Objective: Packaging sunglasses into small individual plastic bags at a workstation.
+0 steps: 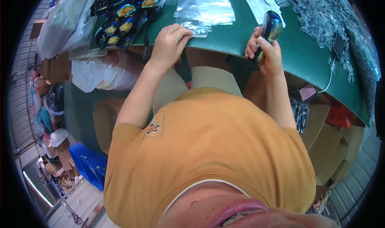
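In my right hand [268,53], raised over the table's front edge, is a pair of swim goggles [272,25] with a black frame and a shiny mirrored lens. My fingers and thumb are closed around its lower end. My left hand [170,43] rests at the edge of the green table, thumb and fingers pinched at the near left corner of a clear plastic bag [198,33]. More clear bags [206,5] lie stacked just beyond it. To the left of that hand sits a pile of black goggles [124,17] with gold and blue mirrored lenses.
White printed sheets [258,3] lie beyond my right hand. A large heap of clear-wrapped items [321,15] covers the table's right side. White sacks [66,25] stand at the left, with a blue crate [89,166] on the floor. Open cardboard boxes [329,148] stand under the table at right.
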Motion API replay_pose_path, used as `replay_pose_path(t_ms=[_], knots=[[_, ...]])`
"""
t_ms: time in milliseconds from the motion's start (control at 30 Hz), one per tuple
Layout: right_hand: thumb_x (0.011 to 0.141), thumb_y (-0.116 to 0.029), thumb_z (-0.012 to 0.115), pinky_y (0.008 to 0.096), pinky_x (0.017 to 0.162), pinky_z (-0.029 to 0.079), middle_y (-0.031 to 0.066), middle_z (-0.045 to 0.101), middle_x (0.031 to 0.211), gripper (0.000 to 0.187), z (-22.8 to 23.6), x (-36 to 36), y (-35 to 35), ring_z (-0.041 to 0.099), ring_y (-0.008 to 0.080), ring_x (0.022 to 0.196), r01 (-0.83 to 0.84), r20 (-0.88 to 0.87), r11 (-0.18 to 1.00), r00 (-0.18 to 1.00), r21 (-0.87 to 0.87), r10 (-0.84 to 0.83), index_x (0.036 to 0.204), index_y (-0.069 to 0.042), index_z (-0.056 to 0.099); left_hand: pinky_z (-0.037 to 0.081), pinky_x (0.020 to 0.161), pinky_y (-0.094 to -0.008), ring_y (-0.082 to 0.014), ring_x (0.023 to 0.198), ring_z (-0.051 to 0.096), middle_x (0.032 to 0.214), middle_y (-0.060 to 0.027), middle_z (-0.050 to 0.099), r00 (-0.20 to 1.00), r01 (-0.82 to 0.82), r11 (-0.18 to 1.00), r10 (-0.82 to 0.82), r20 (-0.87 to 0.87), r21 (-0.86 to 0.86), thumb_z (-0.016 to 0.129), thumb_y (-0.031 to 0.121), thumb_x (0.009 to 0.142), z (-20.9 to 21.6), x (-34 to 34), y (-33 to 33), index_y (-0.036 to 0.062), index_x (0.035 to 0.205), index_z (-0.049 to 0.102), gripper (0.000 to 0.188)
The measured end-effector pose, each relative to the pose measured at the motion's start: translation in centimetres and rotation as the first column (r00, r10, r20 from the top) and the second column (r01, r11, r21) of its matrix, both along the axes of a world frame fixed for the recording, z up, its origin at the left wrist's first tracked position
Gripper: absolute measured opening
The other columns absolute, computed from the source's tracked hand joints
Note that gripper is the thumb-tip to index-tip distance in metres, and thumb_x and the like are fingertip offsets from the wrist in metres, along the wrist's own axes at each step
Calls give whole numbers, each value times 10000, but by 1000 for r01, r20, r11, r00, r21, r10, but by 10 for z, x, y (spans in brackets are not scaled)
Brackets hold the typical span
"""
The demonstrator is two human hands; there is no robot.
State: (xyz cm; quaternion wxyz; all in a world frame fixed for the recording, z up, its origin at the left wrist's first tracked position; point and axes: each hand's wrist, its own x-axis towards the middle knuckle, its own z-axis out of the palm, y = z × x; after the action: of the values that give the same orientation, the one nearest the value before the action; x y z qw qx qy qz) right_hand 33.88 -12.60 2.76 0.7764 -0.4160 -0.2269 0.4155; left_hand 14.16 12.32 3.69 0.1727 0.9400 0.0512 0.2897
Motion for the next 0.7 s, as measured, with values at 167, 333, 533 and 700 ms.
replay_pose_path(t_ms=[167, 333, 533, 700], knots=[[965, -235, 656, 340, 641, 521, 51, 543, 781, 321, -2, 1, 2, 570, 162, 636, -33, 33, 999, 999, -21, 33, 1193, -50, 525, 510, 823, -383, -278, 884, 669, 883, -64, 681, 999, -31, 999, 29, 34, 41, 754, 35, 825, -2, -1, 13, 65, 879, 669, 105], [962, -233, 660, 335, 646, 525, 50, 543, 784, 324, 0, -3, 4, 570, 161, 637, -11, 51, 999, 999, -51, 13, 1188, -48, 519, 500, 831, -380, -253, 932, 680, 984, -46, 723, 971, -146, 966, 99, 218, 212, 777, 63, 822, 4, 14, 32, 95, 946, 731, 136], [952, -233, 674, 339, 640, 520, 48, 544, 782, 337, 5, -3, 6, 570, 161, 635, 18, 101, 998, 995, -65, -12, 1187, -47, 520, 508, 827, -375, -256, 929, 670, 1010, -39, 713, 955, -116, 971, 51, 294, 209, 771, 64, 823, 28, 19, 17, 125, 1002, 771, 189], [942, -240, 684, 345, 642, 518, 48, 542, 781, 350, 0, -4, 3, 568, 166, 639, 9, 74, 998, 997, -70, -4, 1185, -47, 523, 520, 770, -349, -258, 878, 659, 975, -54, 699, 963, 168, 970, -200, 181, 177, 768, 8, 803, 64, 10, -20, 105, 1046, 775, 261]])
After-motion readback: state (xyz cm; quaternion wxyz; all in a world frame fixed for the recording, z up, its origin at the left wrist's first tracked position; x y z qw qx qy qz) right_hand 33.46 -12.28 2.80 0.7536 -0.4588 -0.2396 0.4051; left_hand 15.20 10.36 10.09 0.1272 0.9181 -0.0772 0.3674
